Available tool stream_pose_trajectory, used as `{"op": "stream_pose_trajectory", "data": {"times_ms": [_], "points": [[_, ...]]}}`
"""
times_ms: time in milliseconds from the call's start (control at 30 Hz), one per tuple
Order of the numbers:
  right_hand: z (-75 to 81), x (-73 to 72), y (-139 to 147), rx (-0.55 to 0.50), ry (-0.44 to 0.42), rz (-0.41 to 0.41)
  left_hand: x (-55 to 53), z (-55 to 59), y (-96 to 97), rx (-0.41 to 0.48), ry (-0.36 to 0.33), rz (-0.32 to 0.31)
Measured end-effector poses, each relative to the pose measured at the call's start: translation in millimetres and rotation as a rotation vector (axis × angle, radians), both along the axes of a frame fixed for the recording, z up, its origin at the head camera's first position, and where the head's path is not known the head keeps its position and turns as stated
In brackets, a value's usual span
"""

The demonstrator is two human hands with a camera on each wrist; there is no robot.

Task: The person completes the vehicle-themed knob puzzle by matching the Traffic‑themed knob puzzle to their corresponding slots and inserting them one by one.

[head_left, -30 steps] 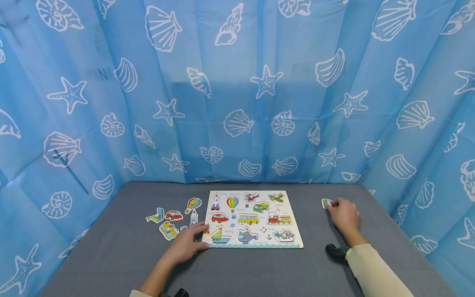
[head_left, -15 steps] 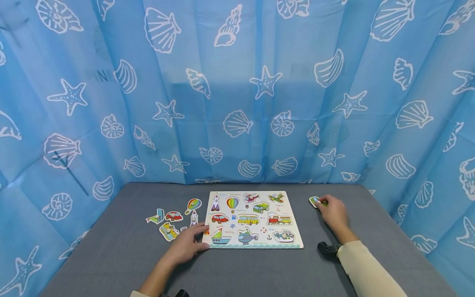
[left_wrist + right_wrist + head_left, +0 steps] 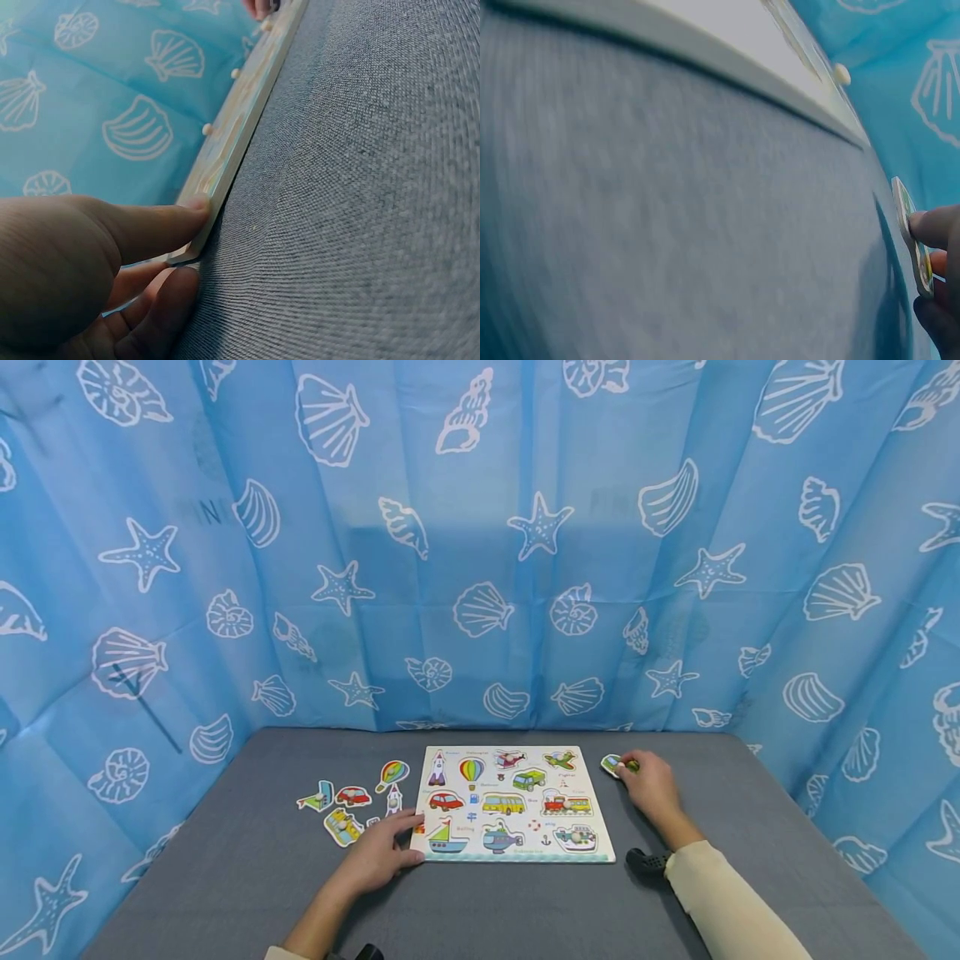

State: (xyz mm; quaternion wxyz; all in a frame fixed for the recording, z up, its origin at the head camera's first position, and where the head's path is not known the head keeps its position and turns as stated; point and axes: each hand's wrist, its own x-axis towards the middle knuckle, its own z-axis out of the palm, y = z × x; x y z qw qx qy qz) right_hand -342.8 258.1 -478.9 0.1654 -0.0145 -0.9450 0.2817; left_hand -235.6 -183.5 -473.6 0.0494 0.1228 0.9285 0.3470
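Observation:
A wooden knob puzzle board (image 3: 480, 852) with pictures of vehicles lies flat on the grey table. My left hand (image 3: 384, 853) grips its front left corner; in the left wrist view the thumb (image 3: 161, 229) presses on top and the other fingers curl at the edge below. My right hand (image 3: 651, 781) is just right of the board and pinches a green puzzle piece (image 3: 611, 765). In the right wrist view this piece (image 3: 904, 217) is tilted on edge between thumb and fingers, close over the cloth; part of it is hidden by the fingers.
Left of the board lie several loose pieces: a balloon (image 3: 392, 775), a red car (image 3: 352, 796), a sailboat (image 3: 316, 796), a yellow bus (image 3: 342, 827) and a rocket (image 3: 393, 798). A blue shell-print curtain (image 3: 480, 652) hangs behind the table (image 3: 510, 910).
My right hand has moved left toward the board, carrying the green puzzle piece. The left hand and the board have stayed in place.

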Motion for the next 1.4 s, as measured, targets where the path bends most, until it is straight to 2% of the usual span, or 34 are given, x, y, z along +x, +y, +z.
{"op": "stream_pose_trajectory", "data": {"times_ms": [233,600,933,1167,1400], "points": [[3.5,-1.8,-18,0.013,0.055,0.053,0.0,1.3,-0.2,0.001,-0.008,0.006],[6.4,-0.8,-47,0.004,0.077,0.162,0.8,-0.2,-0.1,0.005,0.007,-0.002],[8.7,-0.2,-72,-0.019,0.047,0.219,-0.1,-1.2,-0.7,0.01,0.01,-0.012],[9.8,2.0,-88,0.0,0.053,0.277,-0.8,-1.8,-0.4,-0.001,0.014,-0.004],[7.9,2.2,-100,0.037,0.032,0.297,-0.7,-2.1,-0.2,0.005,0.012,-0.007]]}}
